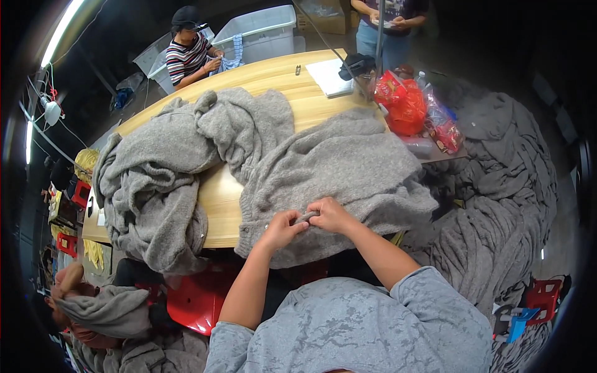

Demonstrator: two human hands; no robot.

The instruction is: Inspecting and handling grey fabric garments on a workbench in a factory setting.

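Note:
A grey knitted garment [348, 155] lies spread over the near edge of the wooden table [221, 214], its ribbed band toward the left. Both my hands are on its near part. My left hand [284, 230] is closed, pinching a fold of the knit between thumb and fingers. Just right of it, my right hand [329, 216] is closed on the same fold, fingertips almost meeting the left ones. Whether anything small is also between the fingers is hidden. To the left, another heap of grey knitwear [155, 168] covers the table and hangs over its edge.
Plastic bags, one red [404, 105], and a bottle crowd the table's far right corner beside white papers [329, 78]. A large grey knit pile [497, 205] lies at right. A red stool [198, 303] stands near left. One person [186, 53] sits across, another stands behind, a third sits at left.

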